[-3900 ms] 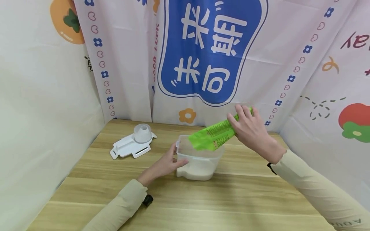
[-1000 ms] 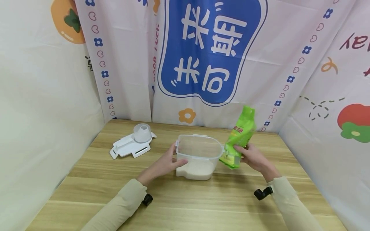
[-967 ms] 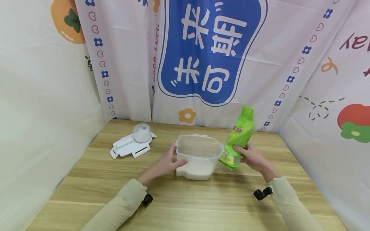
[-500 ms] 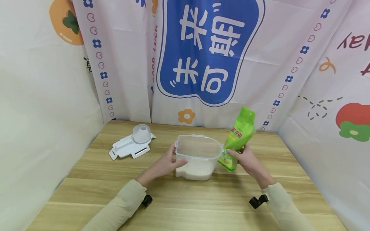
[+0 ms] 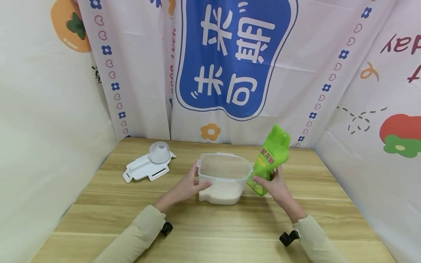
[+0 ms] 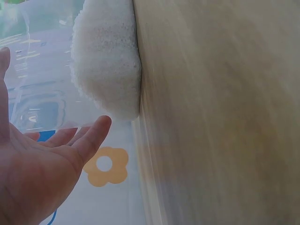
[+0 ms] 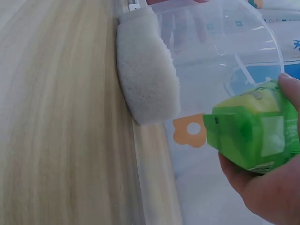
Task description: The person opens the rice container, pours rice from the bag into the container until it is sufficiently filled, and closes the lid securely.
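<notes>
A clear plastic container (image 5: 227, 171) with white rice (image 7: 147, 70) in its bottom stands uncovered on the table. My left hand (image 5: 189, 186) holds its left end, thumb along the front and fingers around the side; in the left wrist view that hand (image 6: 44, 168) spreads along the clear wall. To the right of the container, my right hand (image 5: 274, 184) grips a green rice bag (image 5: 271, 151) low on its body, thumb across the front. The bag leans with its top to the right, its lower corner close beside the container. In the right wrist view the bag's bottom (image 7: 239, 131) faces the camera.
Back left on the wooden table (image 5: 210, 233) lies a white lid (image 5: 143, 170) with a clear measuring cup (image 5: 160, 152) on it. A printed curtain (image 5: 144, 91) hangs behind the table's back edge, and fabric walls stand on both sides.
Earlier the right hand held the bag tipped over the container; now the bag is more upright at its right. Lately the right hand shifted slightly left and nearer. The left hand stays put.
</notes>
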`<state>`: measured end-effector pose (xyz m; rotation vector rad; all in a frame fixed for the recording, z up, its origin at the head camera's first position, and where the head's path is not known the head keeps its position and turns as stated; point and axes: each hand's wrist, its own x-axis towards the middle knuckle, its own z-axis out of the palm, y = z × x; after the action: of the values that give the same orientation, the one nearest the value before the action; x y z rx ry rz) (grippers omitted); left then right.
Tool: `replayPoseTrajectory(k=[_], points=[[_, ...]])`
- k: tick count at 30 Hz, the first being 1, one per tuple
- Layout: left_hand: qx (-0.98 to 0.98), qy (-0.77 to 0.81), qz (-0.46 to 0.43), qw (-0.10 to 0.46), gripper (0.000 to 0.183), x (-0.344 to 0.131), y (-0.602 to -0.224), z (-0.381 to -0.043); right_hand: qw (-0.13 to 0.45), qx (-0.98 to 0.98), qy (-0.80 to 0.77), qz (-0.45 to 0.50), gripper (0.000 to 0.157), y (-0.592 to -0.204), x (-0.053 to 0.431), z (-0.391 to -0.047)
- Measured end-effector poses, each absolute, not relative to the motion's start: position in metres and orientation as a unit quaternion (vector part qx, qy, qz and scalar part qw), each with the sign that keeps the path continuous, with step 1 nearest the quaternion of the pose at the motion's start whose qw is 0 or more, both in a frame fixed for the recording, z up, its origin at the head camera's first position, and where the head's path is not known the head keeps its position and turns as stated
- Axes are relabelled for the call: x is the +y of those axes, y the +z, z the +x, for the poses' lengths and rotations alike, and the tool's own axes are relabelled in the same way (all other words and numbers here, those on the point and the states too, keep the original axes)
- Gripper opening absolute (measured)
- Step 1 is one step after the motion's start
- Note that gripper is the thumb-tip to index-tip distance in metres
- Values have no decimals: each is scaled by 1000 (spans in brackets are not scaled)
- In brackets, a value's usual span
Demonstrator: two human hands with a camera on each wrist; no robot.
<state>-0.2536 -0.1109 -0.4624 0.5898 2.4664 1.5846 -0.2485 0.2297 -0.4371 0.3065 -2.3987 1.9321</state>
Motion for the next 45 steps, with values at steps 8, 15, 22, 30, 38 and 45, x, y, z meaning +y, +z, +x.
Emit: replayPoseTrajectory(k=[8, 15, 22, 30, 38, 45], points=[[819, 533, 200, 74, 94, -110, -463, -254, -31, -700, 711, 50, 72, -436, 244, -255], [817, 535, 204, 71, 95, -111, -463, -254, -131, -610, 780, 36, 73, -437, 274, -270], [821, 530, 197, 73, 96, -111, -463, -255, -210, -604, 768, 27, 56, -443, 308, -287], [820, 530, 203, 69, 95, -111, -463, -254, -257, -665, 700, 28, 38, -455, 339, -306], [821, 531, 197, 70, 96, -111, -464, -254, -273, -726, 631, 14, 65, -459, 348, -313], [824, 528, 194, 71, 97, -111, -463, -253, -260, -766, 588, -11, 84, -464, 360, -318]])
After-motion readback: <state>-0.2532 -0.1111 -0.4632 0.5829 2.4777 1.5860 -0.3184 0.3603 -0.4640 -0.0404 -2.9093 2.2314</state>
